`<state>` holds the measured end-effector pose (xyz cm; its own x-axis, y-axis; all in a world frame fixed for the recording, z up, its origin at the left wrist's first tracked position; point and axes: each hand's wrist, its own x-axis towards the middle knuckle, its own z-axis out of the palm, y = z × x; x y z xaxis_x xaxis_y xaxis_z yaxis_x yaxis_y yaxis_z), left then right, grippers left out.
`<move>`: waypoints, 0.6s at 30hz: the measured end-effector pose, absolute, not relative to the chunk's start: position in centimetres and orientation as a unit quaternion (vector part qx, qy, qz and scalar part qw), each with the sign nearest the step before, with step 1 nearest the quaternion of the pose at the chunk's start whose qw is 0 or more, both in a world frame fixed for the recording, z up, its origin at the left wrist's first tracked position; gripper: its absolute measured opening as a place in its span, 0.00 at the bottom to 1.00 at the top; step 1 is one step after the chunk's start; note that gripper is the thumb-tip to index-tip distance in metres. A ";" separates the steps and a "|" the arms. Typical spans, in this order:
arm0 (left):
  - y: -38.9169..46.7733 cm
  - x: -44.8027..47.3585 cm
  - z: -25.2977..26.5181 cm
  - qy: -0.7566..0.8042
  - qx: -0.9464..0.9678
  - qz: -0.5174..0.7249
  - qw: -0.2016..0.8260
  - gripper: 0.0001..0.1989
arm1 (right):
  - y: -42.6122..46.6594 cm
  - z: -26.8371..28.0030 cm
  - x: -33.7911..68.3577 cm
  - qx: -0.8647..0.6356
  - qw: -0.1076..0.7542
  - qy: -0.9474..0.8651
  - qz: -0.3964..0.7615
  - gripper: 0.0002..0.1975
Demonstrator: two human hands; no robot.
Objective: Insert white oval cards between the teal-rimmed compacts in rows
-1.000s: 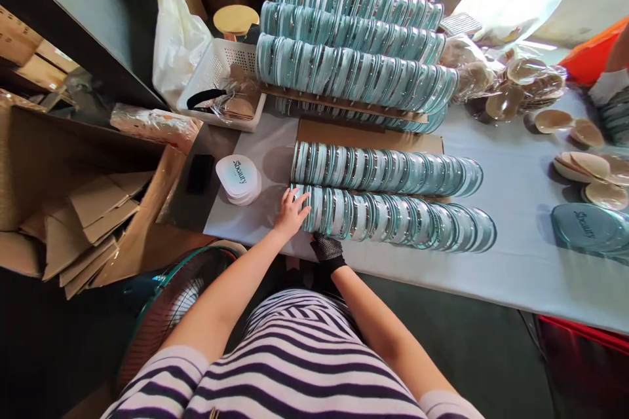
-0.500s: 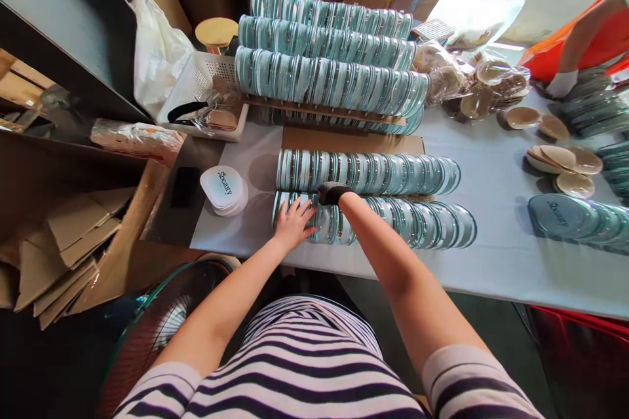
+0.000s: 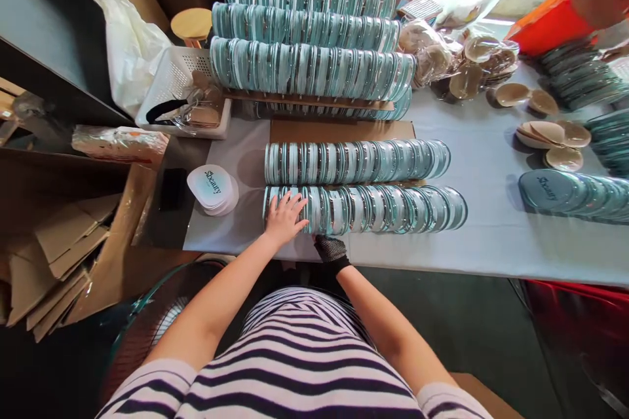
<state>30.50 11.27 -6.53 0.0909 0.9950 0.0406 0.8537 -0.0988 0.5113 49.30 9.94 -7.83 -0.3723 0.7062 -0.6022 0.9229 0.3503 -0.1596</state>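
Note:
My bare left hand [image 3: 285, 217] lies with fingers spread over the left end of the near row of round, teal-edged, glassy packs [image 3: 388, 209]. My right hand [image 3: 331, 252] wears a dark mesh glove. It is low at the front of that row, by the table's edge, and its fingertips are mostly hidden. Just behind is a second row of the same packs [image 3: 354, 162], standing on edge side by side. Left of both rows sits a small pile of white rounded cards [image 3: 212, 188] with dark lettering on the top one.
Stacked rows of packs [image 3: 309, 69] stand at the back on cardboard. A white basket [image 3: 223, 127] is at the left, with a wooden stool [image 3: 191, 23] behind. Tan oval pieces [image 3: 543, 134] and more packs [image 3: 570, 193] lie at the right. A fan [image 3: 147, 334] is below left.
My gloved right hand has come from between the two rows toward me, down to the front of the near row. My left hand stays on the row's left end. The view has shifted slightly.

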 end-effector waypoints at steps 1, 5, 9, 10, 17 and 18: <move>11.2 30.5 -6.4 0.648 0.716 0.187 0.180 0.30 | 9.7 -8.4 49.4 0.521 0.220 0.783 -0.257 0.19; 11.1 31.2 -5.9 0.646 0.727 0.164 0.166 0.32 | 11.1 -6.8 51.2 0.528 0.160 0.788 -0.273 0.21; 12.2 34.1 -5.4 0.610 0.766 0.131 0.156 0.38 | 17.6 -1.6 53.0 0.578 0.094 0.795 -0.157 0.21; 12.6 34.9 -5.4 0.608 0.771 0.114 0.152 0.38 | 19.6 -0.5 52.8 0.578 0.117 0.797 -0.130 0.20; 14.0 37.1 -5.8 0.619 0.777 0.031 0.111 0.37 | 27.9 1.7 47.3 0.429 0.298 0.834 -0.179 0.14; 14.0 37.0 -5.8 0.619 0.777 0.027 0.108 0.37 | 27.9 1.7 47.0 0.415 0.298 0.841 -0.180 0.14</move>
<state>37.00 13.97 -5.77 0.2316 0.9685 -0.0909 0.9567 -0.2099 0.2016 46.97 27.89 1.67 -0.4783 0.5905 -0.6500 0.8050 0.5906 -0.0558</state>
